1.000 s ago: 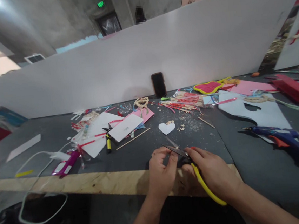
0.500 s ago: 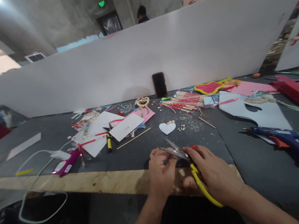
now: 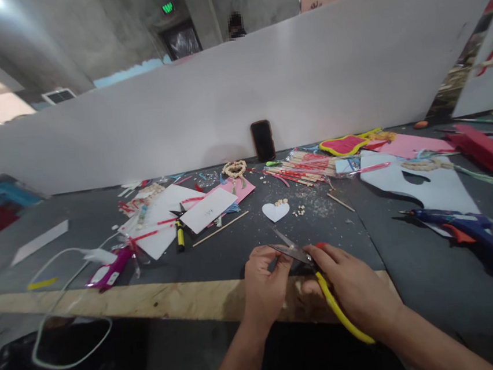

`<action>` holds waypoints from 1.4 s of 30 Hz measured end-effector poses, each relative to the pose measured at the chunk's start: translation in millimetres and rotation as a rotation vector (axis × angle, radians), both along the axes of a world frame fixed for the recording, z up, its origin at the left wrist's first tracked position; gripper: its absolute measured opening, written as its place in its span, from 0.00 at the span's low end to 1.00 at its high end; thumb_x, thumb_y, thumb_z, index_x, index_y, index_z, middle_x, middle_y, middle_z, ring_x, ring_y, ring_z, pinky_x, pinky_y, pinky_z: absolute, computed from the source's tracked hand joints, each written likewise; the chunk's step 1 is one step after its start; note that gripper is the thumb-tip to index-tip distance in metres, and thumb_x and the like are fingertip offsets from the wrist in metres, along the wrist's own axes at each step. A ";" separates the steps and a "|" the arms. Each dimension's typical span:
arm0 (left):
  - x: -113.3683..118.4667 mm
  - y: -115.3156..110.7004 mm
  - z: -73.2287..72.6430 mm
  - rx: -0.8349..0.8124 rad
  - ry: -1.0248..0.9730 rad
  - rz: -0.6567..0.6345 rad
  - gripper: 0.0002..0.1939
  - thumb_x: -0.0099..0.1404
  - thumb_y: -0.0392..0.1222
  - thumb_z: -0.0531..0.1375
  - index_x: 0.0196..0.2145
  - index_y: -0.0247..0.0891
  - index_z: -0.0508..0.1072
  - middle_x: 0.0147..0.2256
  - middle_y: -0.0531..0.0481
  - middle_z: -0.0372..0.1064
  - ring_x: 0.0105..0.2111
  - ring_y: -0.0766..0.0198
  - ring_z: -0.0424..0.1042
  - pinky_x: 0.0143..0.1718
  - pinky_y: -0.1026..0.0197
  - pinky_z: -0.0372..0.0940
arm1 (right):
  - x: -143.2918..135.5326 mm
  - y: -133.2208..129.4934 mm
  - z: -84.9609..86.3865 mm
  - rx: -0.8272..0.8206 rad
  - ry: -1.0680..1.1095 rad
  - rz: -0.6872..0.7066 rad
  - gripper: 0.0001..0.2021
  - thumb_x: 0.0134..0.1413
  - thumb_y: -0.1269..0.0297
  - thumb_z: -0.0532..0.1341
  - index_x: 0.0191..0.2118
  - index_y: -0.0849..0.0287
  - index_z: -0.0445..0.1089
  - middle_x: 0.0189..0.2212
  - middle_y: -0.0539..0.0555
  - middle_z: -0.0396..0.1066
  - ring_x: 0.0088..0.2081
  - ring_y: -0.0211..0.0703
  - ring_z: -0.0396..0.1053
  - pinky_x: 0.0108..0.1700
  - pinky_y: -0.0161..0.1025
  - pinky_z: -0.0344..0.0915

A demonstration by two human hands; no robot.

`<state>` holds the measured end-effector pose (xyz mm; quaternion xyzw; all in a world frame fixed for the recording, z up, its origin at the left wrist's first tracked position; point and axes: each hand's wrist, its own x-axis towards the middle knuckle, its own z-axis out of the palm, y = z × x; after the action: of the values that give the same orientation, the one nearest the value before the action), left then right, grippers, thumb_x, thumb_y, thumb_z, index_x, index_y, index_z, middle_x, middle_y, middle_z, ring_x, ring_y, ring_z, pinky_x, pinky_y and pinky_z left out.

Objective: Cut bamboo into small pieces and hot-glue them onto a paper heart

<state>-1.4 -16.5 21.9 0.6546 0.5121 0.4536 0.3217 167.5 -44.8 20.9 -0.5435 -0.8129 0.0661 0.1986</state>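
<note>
i see the scissors (image 3: 299, 254) above the near edge of the table (image 3: 196, 296), blades parted, pointing far and left. the right hand (image 3: 352, 288) grasps their handles; the left hand (image 3: 266, 285) pinches thumb and fingers together by the blades, on what i cannot tell. beyond lies a white paper heart (image 3: 275, 212), pale bits (image 3: 300, 210) beside it. a blue glue gun (image 3: 461, 219) lies right; a phone (image 3: 263, 140) stands at the far panel (image 3: 137, 131).

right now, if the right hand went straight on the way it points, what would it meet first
Probably the left hand, at the blade end of the yellow-handled metal scissors held in the right hand; contact and depth are unclear.
</note>
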 end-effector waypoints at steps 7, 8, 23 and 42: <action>2.1 -0.6 -6.7 0.006 0.040 0.100 0.06 0.58 0.41 0.60 0.30 0.37 0.74 0.30 0.48 0.73 0.36 0.58 0.71 0.38 0.59 0.65 | -2.2 -0.4 1.4 -0.083 -0.026 -0.040 0.15 0.59 0.62 0.50 0.48 0.59 0.65 0.41 0.60 0.72 0.37 0.48 0.71 0.38 0.41 0.66; 2.2 -0.6 -6.6 0.027 0.062 0.112 0.05 0.58 0.40 0.60 0.29 0.37 0.74 0.30 0.49 0.73 0.36 0.58 0.71 0.39 0.58 0.65 | -2.2 -0.9 1.7 -0.096 -0.033 -0.041 0.15 0.60 0.61 0.49 0.48 0.59 0.64 0.41 0.60 0.71 0.38 0.48 0.71 0.39 0.42 0.66; -2.9 3.7 0.4 -0.025 -0.035 -0.032 0.07 0.58 0.38 0.59 0.27 0.36 0.76 0.29 0.47 0.75 0.35 0.57 0.72 0.38 0.58 0.65 | -0.5 2.2 6.4 -0.048 -0.022 0.036 0.25 0.50 0.58 0.58 0.53 0.65 0.60 0.44 0.64 0.66 0.46 0.55 0.63 0.48 0.51 0.62; 2.4 6.7 -2.6 -0.155 -0.196 -0.043 0.09 0.58 0.39 0.58 0.26 0.33 0.75 0.29 0.45 0.73 0.33 0.59 0.70 0.37 0.61 0.62 | -2.2 7.4 3.9 -0.076 -0.094 0.006 0.17 0.59 0.59 0.50 0.50 0.62 0.61 0.42 0.62 0.66 0.43 0.52 0.66 0.42 0.47 0.64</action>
<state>1.0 -9.7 19.3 0.5910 0.4975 0.4677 0.4294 165.3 -37.4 24.8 -0.5509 -0.8198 0.0718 0.1391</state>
